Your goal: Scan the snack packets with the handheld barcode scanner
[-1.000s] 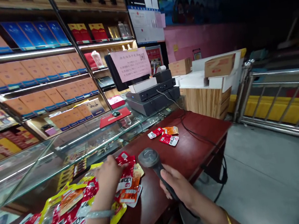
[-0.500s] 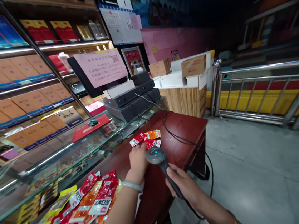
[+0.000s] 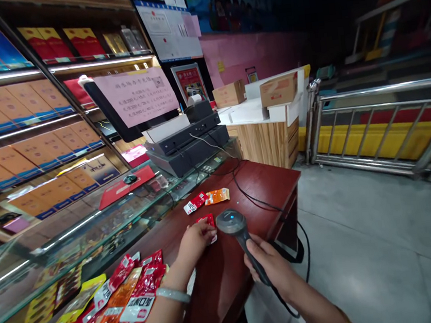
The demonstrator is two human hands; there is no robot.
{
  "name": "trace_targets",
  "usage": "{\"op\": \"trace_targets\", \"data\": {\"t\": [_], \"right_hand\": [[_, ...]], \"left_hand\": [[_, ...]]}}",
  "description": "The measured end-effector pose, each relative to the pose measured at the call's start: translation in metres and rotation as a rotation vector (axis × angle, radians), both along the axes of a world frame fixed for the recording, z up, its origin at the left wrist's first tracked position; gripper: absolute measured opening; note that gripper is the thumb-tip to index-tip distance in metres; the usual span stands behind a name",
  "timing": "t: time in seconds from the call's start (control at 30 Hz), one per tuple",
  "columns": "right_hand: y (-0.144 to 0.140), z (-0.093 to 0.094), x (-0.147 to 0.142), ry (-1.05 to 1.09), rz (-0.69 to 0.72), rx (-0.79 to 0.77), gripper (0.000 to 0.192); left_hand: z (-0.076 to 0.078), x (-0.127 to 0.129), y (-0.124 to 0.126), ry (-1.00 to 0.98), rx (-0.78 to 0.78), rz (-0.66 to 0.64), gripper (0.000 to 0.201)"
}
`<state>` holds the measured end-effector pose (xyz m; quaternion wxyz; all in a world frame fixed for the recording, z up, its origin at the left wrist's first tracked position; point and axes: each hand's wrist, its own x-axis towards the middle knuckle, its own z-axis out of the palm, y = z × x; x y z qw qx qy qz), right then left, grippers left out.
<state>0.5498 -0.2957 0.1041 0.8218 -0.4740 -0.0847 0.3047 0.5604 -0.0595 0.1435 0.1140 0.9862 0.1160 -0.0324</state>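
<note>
My right hand (image 3: 268,262) is wrapped round the handle of a dark grey barcode scanner (image 3: 233,223), whose head shows a small blue light. Just left of the scanner head, my left hand (image 3: 196,240) grips a small red snack packet (image 3: 211,218) above the reddish-brown desk; the fingers hide much of it. Beyond that hand lie a red-and-white packet (image 3: 196,203) and an orange packet (image 3: 217,196), close together on the desk. A heap of red, orange and yellow snack packets (image 3: 118,302) spreads beside my left forearm.
The reddish-brown desk (image 3: 268,181) carries a black cable (image 3: 256,197). Along its left runs a glass counter (image 3: 90,225) with a dark cash-register unit (image 3: 190,148) and a monitor (image 3: 97,115). Metal railings (image 3: 371,128) stand at the right, past the grey floor.
My left hand has drawn a red packet back toward me, away from the other two packets. The scanner has shifted slightly right.
</note>
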Motion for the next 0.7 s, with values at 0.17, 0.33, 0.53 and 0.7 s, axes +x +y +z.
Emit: {"op": "trace_targets", "data": {"t": [0.17, 0.33, 0.53, 0.7], "right_hand": [[0.009, 0.002, -0.003, -0.03, 0.031, 0.016, 0.082], [0.01, 0.01, -0.01, -0.073, 0.039, 0.006, 0.082], [0.014, 0.023, -0.021, -0.126, 0.078, -0.035, 0.076], [0.026, 0.028, -0.036, -0.172, 0.163, -0.011, 0.073]], "left_hand": [[-0.003, -0.019, -0.003, -0.16, 0.354, 0.349, 0.053], [-0.004, -0.018, -0.005, 0.029, 0.233, 0.349, 0.048], [0.004, -0.036, 0.001, -0.005, 0.054, 0.375, 0.042], [0.017, -0.068, 0.005, -0.063, 0.058, 0.433, 0.043]]}}
